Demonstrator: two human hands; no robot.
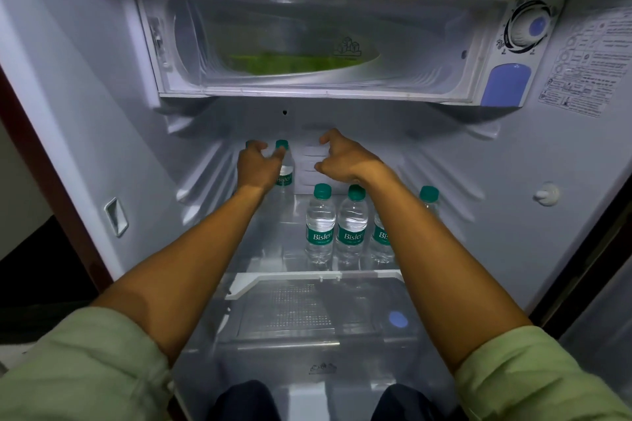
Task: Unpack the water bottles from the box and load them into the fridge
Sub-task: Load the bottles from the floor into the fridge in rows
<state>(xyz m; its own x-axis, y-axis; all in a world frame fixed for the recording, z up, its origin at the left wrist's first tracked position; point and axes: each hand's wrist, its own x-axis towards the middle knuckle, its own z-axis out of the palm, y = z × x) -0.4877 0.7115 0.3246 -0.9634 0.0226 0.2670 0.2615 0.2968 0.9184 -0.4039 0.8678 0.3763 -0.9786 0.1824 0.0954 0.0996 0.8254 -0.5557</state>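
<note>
Clear, glossy plastic water bottles with matt green screw caps and glossy green printed labels. Smooth, semi-gloss white moulded plastic fridge liner. Transparent, glossy shelf. Translucent ribbed plastic freezer flap. Matt pale green cloth sleeves.

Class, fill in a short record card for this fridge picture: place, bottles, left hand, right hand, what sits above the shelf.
Place: open fridge, seen from the head camera
Bottles: green-capped water bottles upright on the glass shelf
Left hand: at the back bottle, fingers by its cap; grip unclear
Right hand: loosely curled, holding nothing
Above: freezer box, thermostat dial at its right
</note>
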